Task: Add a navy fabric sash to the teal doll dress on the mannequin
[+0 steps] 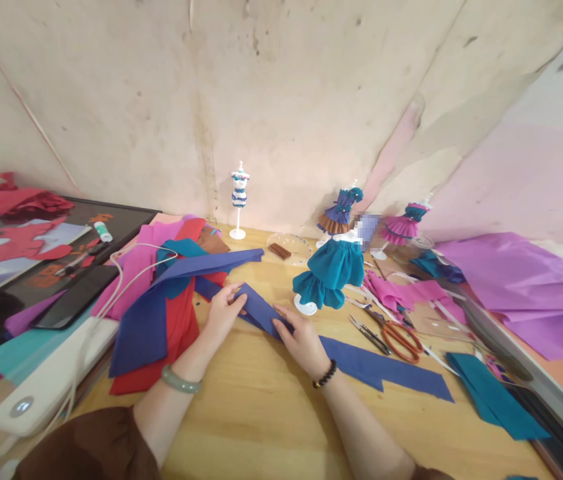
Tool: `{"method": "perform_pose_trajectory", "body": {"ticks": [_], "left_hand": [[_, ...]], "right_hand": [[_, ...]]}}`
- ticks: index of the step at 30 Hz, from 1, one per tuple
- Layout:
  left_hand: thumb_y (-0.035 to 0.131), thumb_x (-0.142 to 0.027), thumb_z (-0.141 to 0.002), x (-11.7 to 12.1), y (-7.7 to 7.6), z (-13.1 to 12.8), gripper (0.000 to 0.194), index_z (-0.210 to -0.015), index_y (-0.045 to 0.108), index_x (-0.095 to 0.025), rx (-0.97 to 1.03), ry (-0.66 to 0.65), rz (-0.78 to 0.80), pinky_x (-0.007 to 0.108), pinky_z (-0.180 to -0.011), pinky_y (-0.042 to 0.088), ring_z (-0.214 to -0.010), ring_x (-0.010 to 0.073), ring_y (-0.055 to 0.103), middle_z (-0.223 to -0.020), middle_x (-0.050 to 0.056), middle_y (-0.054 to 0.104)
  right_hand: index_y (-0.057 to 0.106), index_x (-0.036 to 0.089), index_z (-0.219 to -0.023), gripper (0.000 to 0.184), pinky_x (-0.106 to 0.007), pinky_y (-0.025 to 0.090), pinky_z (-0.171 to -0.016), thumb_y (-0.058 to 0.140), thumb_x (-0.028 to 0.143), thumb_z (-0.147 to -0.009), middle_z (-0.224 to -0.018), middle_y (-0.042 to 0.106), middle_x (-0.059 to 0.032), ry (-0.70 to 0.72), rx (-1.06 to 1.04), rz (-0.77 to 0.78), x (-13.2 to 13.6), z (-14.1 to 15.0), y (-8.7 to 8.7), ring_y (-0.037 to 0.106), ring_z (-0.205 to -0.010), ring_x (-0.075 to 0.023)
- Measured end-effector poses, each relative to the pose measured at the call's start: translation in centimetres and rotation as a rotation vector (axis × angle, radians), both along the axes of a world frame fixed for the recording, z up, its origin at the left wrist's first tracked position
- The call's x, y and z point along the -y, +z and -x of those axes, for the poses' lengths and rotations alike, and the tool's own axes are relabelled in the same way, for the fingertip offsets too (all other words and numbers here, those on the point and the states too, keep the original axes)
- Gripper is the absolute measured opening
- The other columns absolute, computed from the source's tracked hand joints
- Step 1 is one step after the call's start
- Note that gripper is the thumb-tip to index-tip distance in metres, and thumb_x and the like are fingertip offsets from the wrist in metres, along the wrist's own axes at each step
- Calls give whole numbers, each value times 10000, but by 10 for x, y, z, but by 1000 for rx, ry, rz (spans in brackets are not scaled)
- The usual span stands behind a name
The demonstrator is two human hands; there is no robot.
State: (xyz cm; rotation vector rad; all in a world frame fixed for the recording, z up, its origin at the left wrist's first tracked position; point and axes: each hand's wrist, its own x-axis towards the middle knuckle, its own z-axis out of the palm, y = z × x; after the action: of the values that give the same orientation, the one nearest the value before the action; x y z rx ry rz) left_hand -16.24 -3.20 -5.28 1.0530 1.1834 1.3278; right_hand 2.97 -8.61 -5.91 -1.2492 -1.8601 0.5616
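A long blue strip (261, 312) of what looks like crepe paper runs diagonally across the wooden table. My left hand (222, 315) pinches its upper left end between thumb and fingers. Farther along, my right hand (305, 341) is closed on the same strip, with the thumb on top. Past the right wrist the strip's tail (396, 375) lies on the table in overlapping layers. Left of my hands, wider blue sheets (146, 327) rest over a red sheet (184, 333). Just beyond the right hand stands a small dress form in a teal ruffled skirt (334, 270).
Small dress forms (240, 200) stand along the wall, two more in dresses. Orange-handled scissors (401, 340) and thread snips (368, 333) lie to the right, near teal strips (496, 393). A white power strip (56, 377) with cable and a phone (76, 297) are at left.
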Motion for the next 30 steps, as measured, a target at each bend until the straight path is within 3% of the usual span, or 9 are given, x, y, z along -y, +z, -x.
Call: {"method": "perform_pose_trajectory", "body": {"ticks": [5, 15, 21, 30], "left_hand": [[722, -198, -669, 0, -1, 1, 432, -1083, 656, -94, -20, -3, -10, 230, -495, 538, -586, 143, 654, -833, 68, 738], [755, -258, -647, -1, -2, 3, 439, -1049, 665, -105, -8, -5, -21, 233, -495, 532, -640, 165, 671, -901, 86, 738], [727, -234, -661, -2, -3, 3, 423, -1059, 665, -102, -33, -8, -23, 243, -504, 541, -635, 170, 676, -878, 87, 745], [733, -238, -651, -2, -4, 3, 436, -1059, 656, -107, -17, 1, -15, 240, -500, 538, -647, 176, 679, -877, 85, 745]], "right_hand": [[639, 184, -1205, 326, -414, 529, -948, 513, 270, -916, -1191, 691, -113, 0, 22, -22, 0, 1, 0, 655, -1091, -251], [692, 210, -1066, 241, -413, 524, -889, 510, 295, -933, -1016, 727, -108, -103, 15, -251, 3, -1, 13, 657, -983, -241], [703, 212, -1048, 232, -358, 542, -834, 508, 272, -936, -1000, 745, -86, -18, 31, -213, 6, 4, 12, 690, -920, -222], [664, 221, -1163, 304, -383, 560, -876, 480, 191, -923, -1094, 730, -90, 39, 79, -160, 4, 8, 4, 692, -992, -231]]}}
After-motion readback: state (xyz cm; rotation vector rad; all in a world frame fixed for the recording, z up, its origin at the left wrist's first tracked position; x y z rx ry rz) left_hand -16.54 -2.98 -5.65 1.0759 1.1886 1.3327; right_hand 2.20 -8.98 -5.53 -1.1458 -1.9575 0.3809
